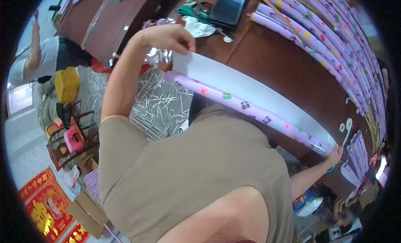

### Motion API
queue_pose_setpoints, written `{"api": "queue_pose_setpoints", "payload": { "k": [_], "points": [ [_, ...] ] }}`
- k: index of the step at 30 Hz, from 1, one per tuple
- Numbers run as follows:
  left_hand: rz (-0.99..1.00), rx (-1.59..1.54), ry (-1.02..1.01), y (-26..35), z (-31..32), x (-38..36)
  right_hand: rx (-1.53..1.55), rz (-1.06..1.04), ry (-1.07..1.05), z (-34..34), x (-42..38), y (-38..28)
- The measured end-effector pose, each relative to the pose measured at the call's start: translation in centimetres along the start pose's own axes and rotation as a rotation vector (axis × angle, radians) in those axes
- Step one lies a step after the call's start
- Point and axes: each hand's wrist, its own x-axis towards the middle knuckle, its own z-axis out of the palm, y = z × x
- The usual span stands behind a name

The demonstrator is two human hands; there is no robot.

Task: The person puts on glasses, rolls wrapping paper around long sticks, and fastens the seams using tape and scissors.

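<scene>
Head camera is looking down over the person's shoulder at a brown worktable [275,63]. One hand [171,37], at the left of the frame, is pinching the end of a white paper sheet [250,90] between closed fingers. That sheet is lying along a rolled tube of purple gift wrap [246,107] near the table's edge. Another hand [335,154], at the right of the frame, is pressing on the roll's far end; whether it is closed around it I cannot tell. More purple rolls [326,34] are lying stacked across the table. Another person [37,59] is standing beyond.
</scene>
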Motion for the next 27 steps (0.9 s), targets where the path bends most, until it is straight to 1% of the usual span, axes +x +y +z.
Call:
{"api": "queue_pose_setpoints", "payload": {
  "k": [1,2,3,4,5,6,7,9,11,13,15,17,18,19,20,21,23,25,26,27],
  "points": [
    [-0.047,0.092,-0.008,-0.2,-0.4,-0.6,0.108,-0.017,-0.100,0.3,1.3,2.3],
    [-0.031,0.067,0.065,-0.6,-0.2,-1.4,0.176,0.105,-0.046,0.6,0.8,2.3],
    [-0.061,0.012,0.099,-1.3,-0.2,-2.2,0.295,0.006,-0.056,0.9,0.5,3.2],
    [-0.170,0.021,0.124,-1.0,-0.3,-2.6,0.032,-0.037,0.043,-0.3,-1.8,-1.7],
    [-0.091,-0.114,0.134,-3.5,-0.8,-3.1,0.003,0.077,0.000,-1.3,-2.6,-4.3],
    [-0.063,-0.171,0.315,-3.6,0.0,-3.5,0.061,-0.021,0.085,-0.8,-3.2,-3.8],
    [-0.097,-0.241,0.423,-4.4,-0.1,-3.7,-0.031,0.112,0.101,-0.8,-2.9,-3.7],
    [-0.044,0.029,0.982,-2.0,2.4,-3.1,-0.173,0.096,0.129,-1.5,-3.2,-4.7],
    [0.131,0.454,1.264,0.8,5.5,-2.1,-0.150,0.103,0.085,-1.5,-3.1,-5.2],
    [0.251,0.405,1.247,2.4,8.1,-0.8,-0.162,0.197,0.067,-3.1,-3.2,-6.3],
    [0.387,0.608,0.894,4.4,13.4,1.0,-0.123,0.227,0.081,-2.5,-3.9,-8.3],
    [0.337,0.485,0.716,6.2,16.1,3.2,-0.089,0.217,0.087,-2.2,-3.8,-7.3],
    [0.349,0.486,0.717,6.2,16.7,3.8,0.003,0.195,0.144,-2.1,-4.0,-7.2],
    [0.337,0.543,0.672,6.1,17.2,4.4,0.094,0.172,0.200,-1.8,-4.0,-7.2],
    [0.321,0.600,0.627,6.1,17.4,4.8,0.145,0.221,0.136,-2.7,-4.3,-8.4],
    [0.326,0.603,0.632,6.1,17.5,5.0,0.149,0.219,0.143,-2.8,-4.1,-7.6],
    [0.338,0.624,0.636,5.9,17.5,4.9,0.261,0.233,0.027,-3.2,-3.1,-6.0],
    [0.319,0.631,0.657,5.8,17.3,4.9,0.265,0.261,-0.090,-4.6,-2.5,-5.8],
    [0.321,0.608,0.637,5.9,17.2,4.8,0.276,0.273,-0.151,-6.2,-2.8,-7.7],
    [0.327,0.583,0.616,6.0,17.1,4.9,0.362,0.304,-0.223,-7.3,-2.8,-8.1]
  ]
}}
